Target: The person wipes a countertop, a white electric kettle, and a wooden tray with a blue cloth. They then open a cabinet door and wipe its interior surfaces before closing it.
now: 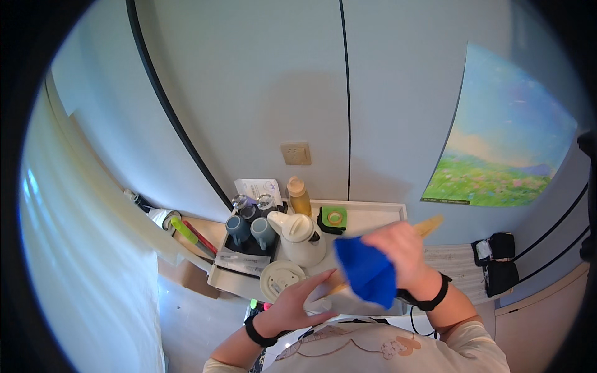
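My right hand point(403, 256) is shut on a blue cloth point(366, 272), which hangs from its fingers. A yellowish strip or stick point(430, 225) sticks out past the same hand; its middle is hidden. My left hand point(298, 303), thumb and fingers apart, curves around a pale, rounded, partly see-through thing point(318, 306); blur hides whether it grips it. Just beyond the left hand lies a round cream kettle base point(275, 269). Behind that stands a white electric kettle point(303, 247), spout toward the left.
A white-rimmed tabletop point(373, 210) holds a black tray point(252, 256) with two blue-grey mugs point(249, 229) and upturned glasses point(266, 201). A yellow bottle point(299, 198) stands by the wall. A tape roll point(335, 217) rests on a green pad point(341, 214). Black pouches point(501, 278) lie at right.
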`<state>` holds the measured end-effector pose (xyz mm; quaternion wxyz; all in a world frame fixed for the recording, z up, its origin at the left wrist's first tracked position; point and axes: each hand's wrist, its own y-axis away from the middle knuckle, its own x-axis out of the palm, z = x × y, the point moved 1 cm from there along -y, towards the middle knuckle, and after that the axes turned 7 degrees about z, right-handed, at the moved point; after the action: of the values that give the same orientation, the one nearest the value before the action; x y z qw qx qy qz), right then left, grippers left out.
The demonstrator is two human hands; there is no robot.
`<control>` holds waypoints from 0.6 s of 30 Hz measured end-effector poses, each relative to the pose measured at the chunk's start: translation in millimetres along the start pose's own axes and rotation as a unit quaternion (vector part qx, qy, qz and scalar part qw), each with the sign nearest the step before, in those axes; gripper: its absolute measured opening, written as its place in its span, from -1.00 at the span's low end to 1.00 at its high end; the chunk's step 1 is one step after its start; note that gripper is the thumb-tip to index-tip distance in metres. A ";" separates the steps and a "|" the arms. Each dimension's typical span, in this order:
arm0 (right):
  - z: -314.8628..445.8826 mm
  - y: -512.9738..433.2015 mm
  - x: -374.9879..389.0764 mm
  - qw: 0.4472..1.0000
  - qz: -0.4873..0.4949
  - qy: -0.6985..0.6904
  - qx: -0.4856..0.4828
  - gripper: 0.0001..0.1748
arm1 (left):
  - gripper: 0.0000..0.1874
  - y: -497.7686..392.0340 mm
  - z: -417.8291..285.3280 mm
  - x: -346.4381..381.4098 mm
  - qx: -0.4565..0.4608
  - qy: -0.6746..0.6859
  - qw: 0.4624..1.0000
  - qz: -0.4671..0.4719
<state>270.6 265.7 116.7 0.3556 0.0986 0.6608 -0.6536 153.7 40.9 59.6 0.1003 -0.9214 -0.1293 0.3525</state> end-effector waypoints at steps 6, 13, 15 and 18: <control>31.5 -1.1 32.2 0.995 0.019 -0.016 -0.097 -0.59 | -0.52 -25.6 10.1 33.3 0.029 -0.071 0.996 -0.041; -16.9 10.5 13.3 0.998 -0.036 0.050 0.016 -0.63 | -0.65 20.1 22.1 32.5 -0.084 0.103 0.964 -0.228; -14.7 11.7 17.2 0.999 0.001 0.050 -0.017 -0.62 | -0.68 20.3 26.0 36.9 -0.068 0.113 0.949 -0.286; -10.3 10.4 20.6 0.997 -0.019 0.050 -0.053 -0.62 | -0.61 18.6 29.7 45.0 -0.090 0.179 0.927 -0.317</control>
<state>258.3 269.7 95.0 0.3146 0.0997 0.7129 -0.6188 169.0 40.0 4.7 0.1451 -0.8851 -0.4259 0.1188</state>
